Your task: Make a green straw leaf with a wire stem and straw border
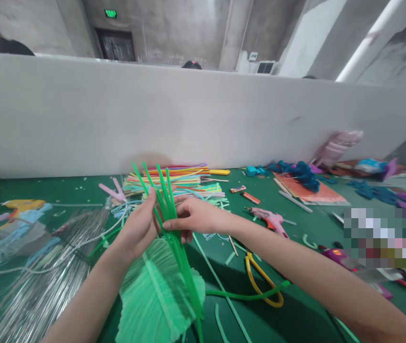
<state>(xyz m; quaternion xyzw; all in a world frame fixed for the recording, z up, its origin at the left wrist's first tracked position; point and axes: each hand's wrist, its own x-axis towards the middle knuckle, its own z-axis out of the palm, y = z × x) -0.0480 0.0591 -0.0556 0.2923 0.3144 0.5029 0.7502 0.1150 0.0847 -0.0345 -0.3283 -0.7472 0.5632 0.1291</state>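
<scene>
A bundle of bright green pipe cleaners (179,257) stands tilted before me, its tips fanned apart at the top. My left hand (139,231) is closed around the upper part from the left, thumb against the stems. From the right, my right hand (197,218) pinches the same bundle between thumb and fingers, a little lower. Some of its fingers are hidden behind the stems. Beneath the bundle lies a pale green leaf shape (149,290) with a ribbed, fuzzy surface, partly covered by the stems.
Colourful pipe cleaners (174,178) are piled by the white partition (188,119). Thin metal wires (60,267) and a yellow glue gun (24,206) lie left. On the right are a pink glue gun (269,218), a yellow-handled tool (251,274) and an orange sheet (310,190).
</scene>
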